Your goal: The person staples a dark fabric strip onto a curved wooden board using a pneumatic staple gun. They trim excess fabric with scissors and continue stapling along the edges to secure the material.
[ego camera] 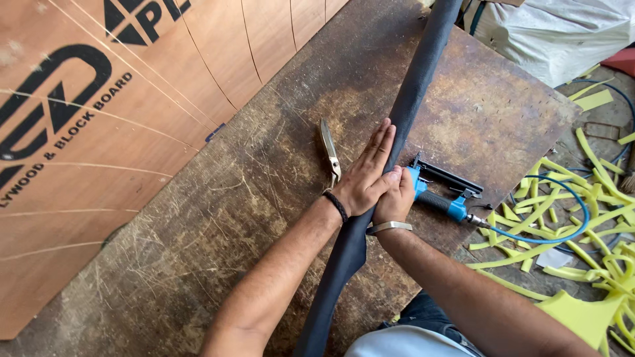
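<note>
- Two hands meet on a long black fabric-covered strip [403, 106] lying diagonally across the scratched, stained brown tabletop [218, 225].
- Left hand [366, 175] lies flat on the strip, fingers straight and together.
- Right hand [395, 198] is clamped on a blue pneumatic stapler [440, 192], just beside the strip.
- Scissors [329, 152] rest near the left hand.
- A plywood sheet [99, 132] lies at the left.
- Yellow foam offcuts [582, 218] litter the floor beside a blue hose [562, 235].
</note>
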